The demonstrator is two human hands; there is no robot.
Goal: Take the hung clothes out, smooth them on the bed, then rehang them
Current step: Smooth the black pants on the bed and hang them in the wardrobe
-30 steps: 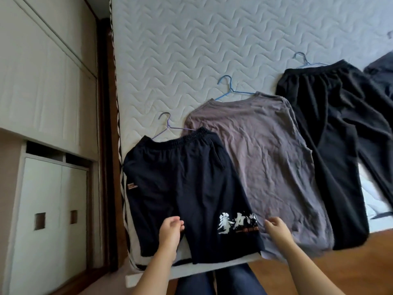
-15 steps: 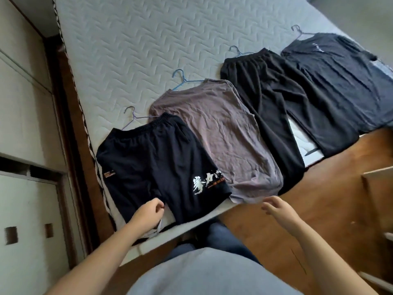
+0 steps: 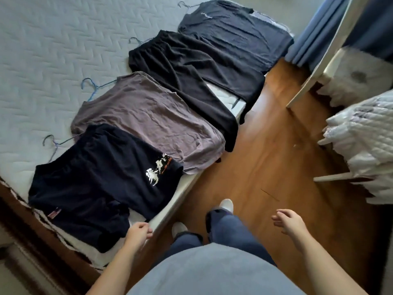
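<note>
Several garments on wire hangers lie flat in a row along the edge of the quilted mattress (image 3: 42, 60). Nearest are dark navy shorts (image 3: 95, 184) with a white print. Beyond them lie a grey-brown shirt (image 3: 148, 120), black trousers (image 3: 187, 77) whose legs hang over the edge, and a dark T-shirt (image 3: 234, 33). My left hand (image 3: 139, 233) is at the mattress edge just off the shorts' hem, fingers curled, nothing in it that I can see. My right hand (image 3: 288, 221) hovers open over the floor, holding nothing.
Wooden floor (image 3: 265, 156) runs along the bed on the right. A white frame (image 3: 314, 67) with white quilted bedding (image 3: 361, 141) draped on it stands at right, with blue curtains (image 3: 319, 28) behind it. My feet (image 3: 225, 206) stand close to the bed edge.
My view has swung right and I have stepped back from the bed. Both hands have come off the shorts; the right hand has moved out over the floor.
</note>
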